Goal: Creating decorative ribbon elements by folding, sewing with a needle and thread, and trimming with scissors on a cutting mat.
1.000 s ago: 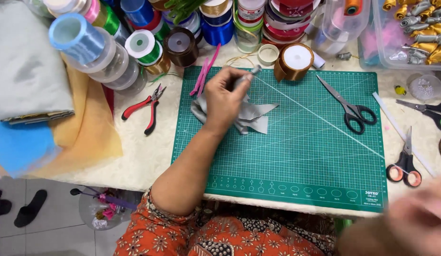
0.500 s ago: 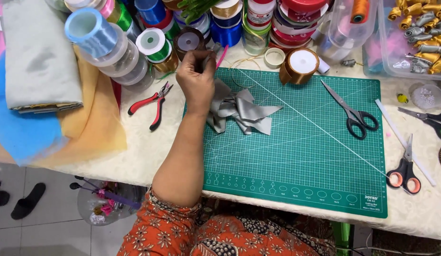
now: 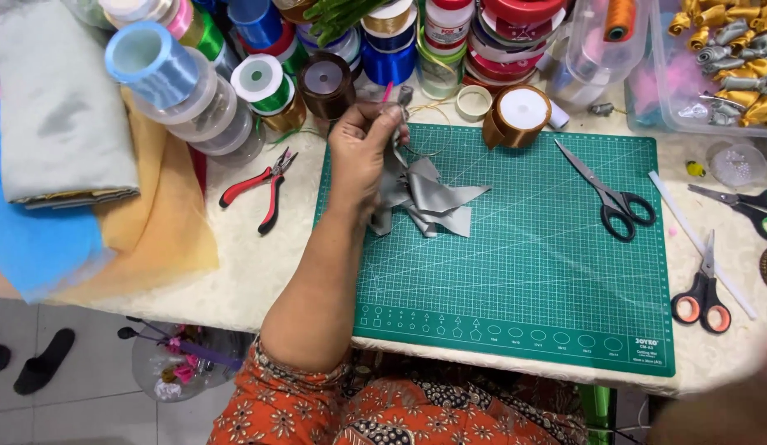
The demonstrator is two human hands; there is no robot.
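**Grey ribbon lifted toward the spools**

The left hand (image 3: 363,152), having travelled from mid-mat to its far edge, is pinching grey ribbon pieces (image 3: 424,198), trailing over the green mat (image 3: 523,272). The right hand is lying blurred at the near corner, its pose unclear.

Left hand (image 3: 363,156): palm side hidden; grip on the small grey piece (image 3: 405,96) at its fingertips too small to resolve. Grey ribbon pieces (image 3: 437,202) partly covered by the hand. Right hand (image 3: 742,404): blurred, cut off at the lower right corner; state unreadable. Ribbon spools (image 3: 391,41) cut by the top edge. Clear bin (image 3: 717,58) and right-most scissors (image 3: 750,206) cut by the right edge.
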